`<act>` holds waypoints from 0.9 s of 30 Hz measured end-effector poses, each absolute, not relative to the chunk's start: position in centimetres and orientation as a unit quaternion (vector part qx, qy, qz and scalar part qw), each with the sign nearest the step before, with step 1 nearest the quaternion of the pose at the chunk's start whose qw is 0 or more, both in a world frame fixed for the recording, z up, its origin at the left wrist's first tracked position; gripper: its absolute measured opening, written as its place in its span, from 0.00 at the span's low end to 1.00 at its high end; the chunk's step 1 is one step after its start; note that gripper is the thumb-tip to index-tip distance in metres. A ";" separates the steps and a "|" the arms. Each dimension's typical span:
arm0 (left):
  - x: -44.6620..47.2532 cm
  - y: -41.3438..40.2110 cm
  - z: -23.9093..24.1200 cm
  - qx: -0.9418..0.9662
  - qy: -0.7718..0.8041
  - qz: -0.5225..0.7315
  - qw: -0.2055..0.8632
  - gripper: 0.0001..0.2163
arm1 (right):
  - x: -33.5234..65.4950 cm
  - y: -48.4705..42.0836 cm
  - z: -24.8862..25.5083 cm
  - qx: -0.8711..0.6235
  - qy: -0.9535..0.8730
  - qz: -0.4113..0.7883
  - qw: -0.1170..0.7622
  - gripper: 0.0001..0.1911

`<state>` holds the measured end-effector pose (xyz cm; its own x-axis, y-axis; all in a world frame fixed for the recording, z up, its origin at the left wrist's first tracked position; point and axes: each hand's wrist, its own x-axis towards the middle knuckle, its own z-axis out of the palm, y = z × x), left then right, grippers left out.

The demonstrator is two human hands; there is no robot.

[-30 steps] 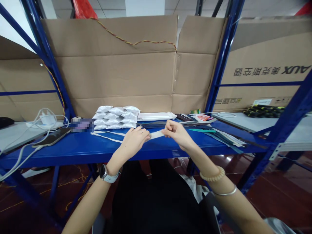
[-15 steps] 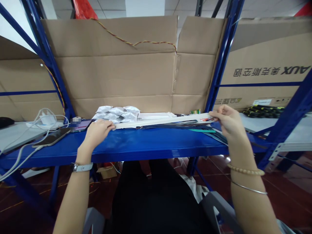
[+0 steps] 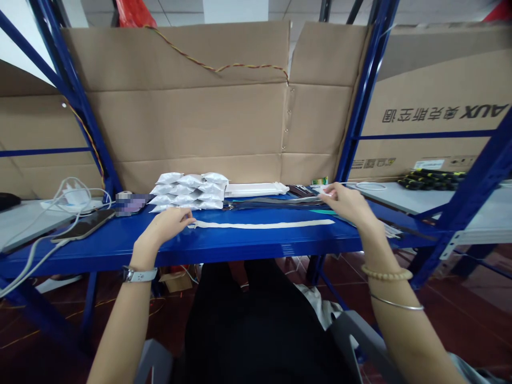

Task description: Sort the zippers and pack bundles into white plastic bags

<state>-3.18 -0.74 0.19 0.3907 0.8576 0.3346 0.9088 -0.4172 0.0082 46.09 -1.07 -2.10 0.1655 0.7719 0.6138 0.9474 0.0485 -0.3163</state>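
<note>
Pale strip (image 3: 260,224), of paper or fabric (the view does not settle which), lies flat on the blue steel bench (image 3: 280,246), its long axis running left to right, almost parallel to the bench's front edge; its right end sits very slightly further back than its left; the left hand (image 3: 166,229) is at the strip's left end, its loosely curled fingers (image 3: 184,214) just touching or just beside that end, not visibly pinching it; the right hand (image 3: 346,202) is raised well apart from the strip's right end, toward the back of the bench, over a fan of dark strips (image 3: 272,203); its fingers (image 3: 328,191) are drawn narrow around a small white bit, though whether they grip it I cannot tell; a teal strip (image 3: 322,212) lies just behind the pale strip's right end; behind the pale strip's left half stands a stack of white foil sachets (image 3: 188,191), with a flat white packet (image 3: 256,189) beside it; further left, a smartphone (image 3: 84,226) rests near tangled white cables (image 3: 68,194).
</note>
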 end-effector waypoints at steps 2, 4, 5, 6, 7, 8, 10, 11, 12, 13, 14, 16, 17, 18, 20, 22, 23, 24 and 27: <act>-2.9 -1.0 0.3 -0.834 -0.524 -0.151 0.085 0.12 | 43.2 -0.3 -1.5 -0.638 -0.696 -0.111 0.311 0.13; -2.6 -1.2 0.5 -0.839 -0.515 -0.154 0.079 0.11 | 39.5 0.8 -0.8 -0.571 -0.770 -0.108 0.263 0.11; -2.5 -1.3 0.5 -0.840 -0.513 -0.156 0.076 0.10 | 37.6 1.5 -0.4 -0.545 -0.799 -0.110 0.228 0.09; -2.3 -1.4 0.5 -0.841 -0.513 -0.158 0.073 0.10 | 35.7 2.3 -0.2 -0.525 -0.820 -0.117 0.194 0.09; -2.2 -1.5 0.6 -0.841 -0.512 -0.160 0.068 0.10 | 34.0 3.2 0.0 -0.512 -0.834 -0.128 0.161 0.09; -2.1 -1.5 0.6 -0.842 -0.510 -0.161 0.063 0.10 | 32.4 4.0 0.1 -0.507 -0.839 -0.130 0.150 0.08; -1.8 -1.6 0.6 -0.846 -0.505 -0.162 0.057 0.09 | 29.8 5.6 -0.1 -0.500 -0.845 -0.136 0.135 0.10; -1.7 -1.7 0.6 -0.848 -0.501 -0.162 0.056 0.09 | 28.8 6.2 -0.3 -0.497 -0.846 -0.139 0.131 0.12; -1.6 -1.7 0.6 -0.851 -0.497 -0.162 0.055 0.09 | 28.1 6.7 -0.6 -0.494 -0.848 -0.143 0.126 0.13; -1.5 -1.7 0.6 -0.853 -0.493 -0.163 0.055 0.10 | 27.5 7.0 -0.9 -0.492 -0.849 -0.149 0.122 0.14; -1.3 -1.8 0.5 -0.855 -0.489 -0.164 0.055 0.10 | 27.0 7.3 -1.1 -0.491 -0.849 -0.154 0.118 0.14; -1.1 -1.8 0.5 -0.858 -0.483 -0.167 0.057 0.10 | 26.5 7.7 -1.5 -0.491 -0.849 -0.161 0.112 0.13; -1.1 -1.8 0.4 -0.858 -0.481 -0.168 0.057 0.09 | 26.5 7.8 -1.6 -0.493 -0.848 -0.163 0.110 0.13; -1.0 -1.9 0.4 -0.859 -0.480 -0.168 0.057 0.09 | 26.5 7.8 -1.6 -0.495 -0.847 -0.164 0.108 0.13; -0.8 -1.9 0.3 -0.859 -0.479 -0.169 0.057 0.09 | 26.7 7.7 -1.4 -0.499 -0.844 -0.164 0.107 0.14; -0.5 -2.1 0.3 -0.861 -0.477 -0.170 0.055 0.09 | 27.3 7.1 -0.9 -0.496 -0.846 -0.161 0.112 0.15; -0.2 -2.2 0.3 -0.862 -0.473 -0.172 0.052 0.09 | 27.6 6.6 -0.7 -0.491 -0.849 -0.158 0.115 0.16; 0.1 -2.3 0.3 -0.865 -0.467 -0.177 0.050 0.09 | 28.0 5.9 -0.4 -0.484 -0.853 -0.155 0.118 0.16; 1.5 -2.7 0.2 -0.876 -0.436 -0.205 0.036 0.11 | 29.0 3.2 0.1 -0.451 -0.871 -0.150 0.122 0.16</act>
<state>1.52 -2.72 0.24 0.5365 0.7484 0.3899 0.7780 -0.6177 0.1151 29.01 3.22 0.12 -0.5635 0.7492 0.3480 0.8225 0.5482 0.1514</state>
